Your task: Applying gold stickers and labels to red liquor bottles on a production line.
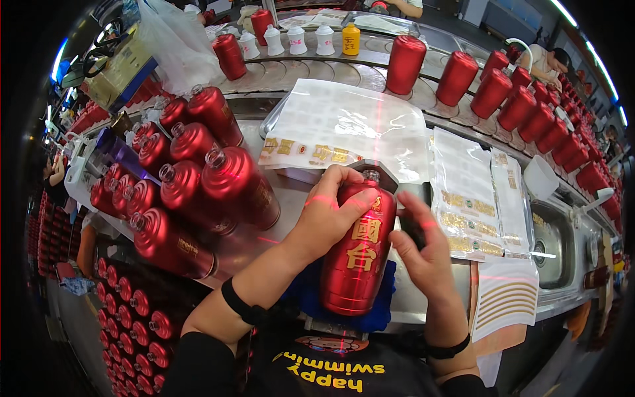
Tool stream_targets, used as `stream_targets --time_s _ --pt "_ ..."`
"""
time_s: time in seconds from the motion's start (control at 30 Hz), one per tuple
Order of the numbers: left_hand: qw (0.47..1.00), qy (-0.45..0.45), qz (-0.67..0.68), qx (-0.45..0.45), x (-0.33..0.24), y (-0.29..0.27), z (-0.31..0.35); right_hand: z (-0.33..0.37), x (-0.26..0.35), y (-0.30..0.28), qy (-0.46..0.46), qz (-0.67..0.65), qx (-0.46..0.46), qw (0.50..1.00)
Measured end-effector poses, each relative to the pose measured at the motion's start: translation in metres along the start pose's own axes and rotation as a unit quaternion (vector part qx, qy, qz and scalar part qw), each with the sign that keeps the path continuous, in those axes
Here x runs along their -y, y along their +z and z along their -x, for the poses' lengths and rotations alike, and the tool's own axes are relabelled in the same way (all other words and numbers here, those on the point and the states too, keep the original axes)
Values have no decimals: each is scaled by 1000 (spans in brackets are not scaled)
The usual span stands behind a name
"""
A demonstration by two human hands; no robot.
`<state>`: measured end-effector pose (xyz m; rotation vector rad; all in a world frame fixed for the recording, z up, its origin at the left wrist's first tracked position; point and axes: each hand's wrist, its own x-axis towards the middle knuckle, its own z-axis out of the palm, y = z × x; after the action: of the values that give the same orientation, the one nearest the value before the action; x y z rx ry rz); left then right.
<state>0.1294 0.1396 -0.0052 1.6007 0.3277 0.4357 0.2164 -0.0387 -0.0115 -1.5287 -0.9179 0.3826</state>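
Note:
A glossy red bottle (354,264) with gold characters leans in front of me, its clear neck pointing away. My left hand (331,215) is closed round its shoulder just below the neck. To the right of the bottle, my right hand (423,251) is open, thumb and fingers apart and a little blurred. Under the bottle's base lies a blue cloth (383,298). Behind its neck stands a dark angular holder (387,173). A sheet of gold labels (324,149) lies on the bench just beyond.
Several red bottles (241,188) crowd the bench at left, and more stand below. Label sheets (463,192) lie at right, beside a metal sink (554,245). A curved conveyor (284,69) carries red bottles and white containers (297,41). A co-worker (546,63) sits at far right.

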Motion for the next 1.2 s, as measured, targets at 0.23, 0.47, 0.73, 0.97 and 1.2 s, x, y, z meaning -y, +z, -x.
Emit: stream_targets --time_s 0.23,0.47,0.73,0.97,1.2 --pt "997 -34 67 20 -1 -8 1 -28 22 -21 108 -151 -48 981" --pt "998 -29 45 27 4 -13 -4 -46 22 -17 124 -73 32 989" --pt "998 -24 46 33 2 -17 -5 -49 19 -22 131 -96 40 986" --pt "998 -25 55 35 2 -18 -5 -54 19 -20 118 -104 79 984" --pt "999 -19 40 0 2 -13 -7 -59 12 -9 125 -119 50 984"
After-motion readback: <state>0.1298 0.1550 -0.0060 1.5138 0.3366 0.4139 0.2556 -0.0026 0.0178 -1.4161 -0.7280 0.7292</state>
